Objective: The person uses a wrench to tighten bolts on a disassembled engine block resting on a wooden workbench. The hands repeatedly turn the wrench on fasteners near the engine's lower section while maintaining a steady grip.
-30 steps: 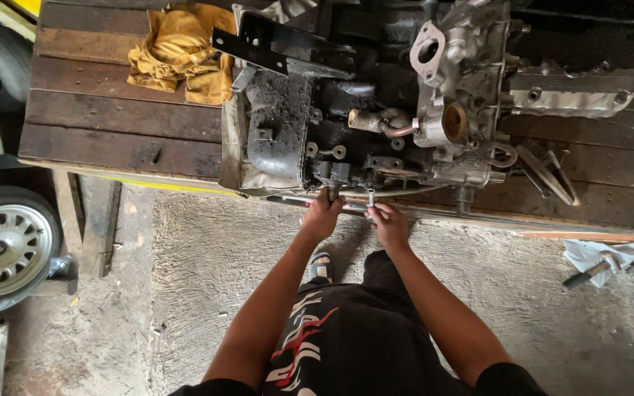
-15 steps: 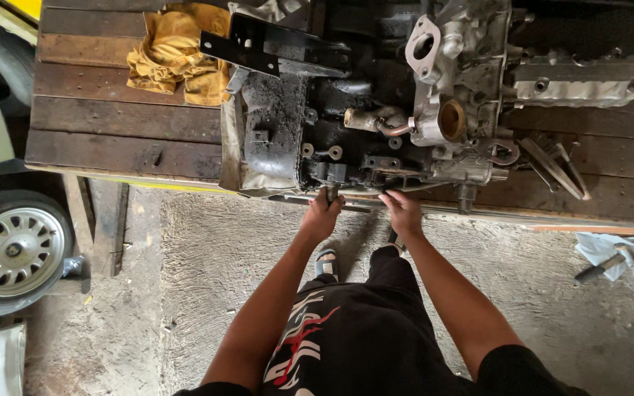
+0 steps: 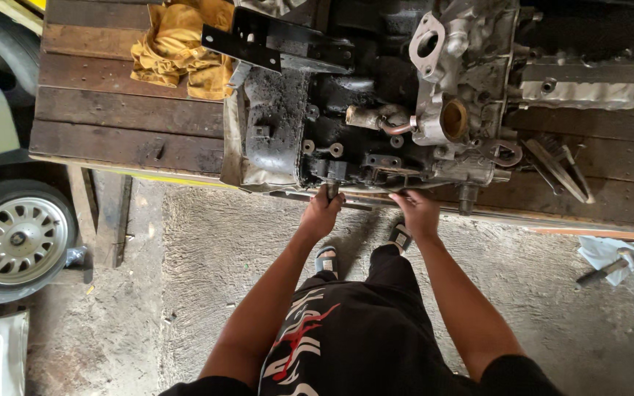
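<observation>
Head camera looks straight down and the person stands at the near edge of a dark wooden workbench [image 3: 111, 110], both arms stretched forward to a grimy, oil-black engine [image 3: 346, 125] that sits on the planks. Left hand [image 3: 322, 214] is closed in a fist around the handle of a slim metal tool [image 3: 332, 189], thumb side up, right at the lower edge of the engine where a small bracket sticks out. Right hand [image 3: 417, 211] sits just beside it, fingers curled down onto a long thin metal bar [image 3: 361, 202] that runs along the bench edge under the engine; whether those fingers truly pinch the bar or only press on it, I cannot tell from up here. Both hands are near each other, not touching. Up on the engine, a pale cast housing [image 3: 449, 81] shows a round brass-coloured opening, and a silvery cover [image 3: 588, 92] lies to the right of it. A crumpled yellow rag [image 3: 174, 48] rests on the planks at the far left of the engine. Off to the left, a car wheel [image 3: 16, 238] stands on the rough concrete floor [image 3: 207, 293], and at the right edge a white cloth [image 3: 610, 253] lies with a tool on it. Sandalled feet show below the hands.
</observation>
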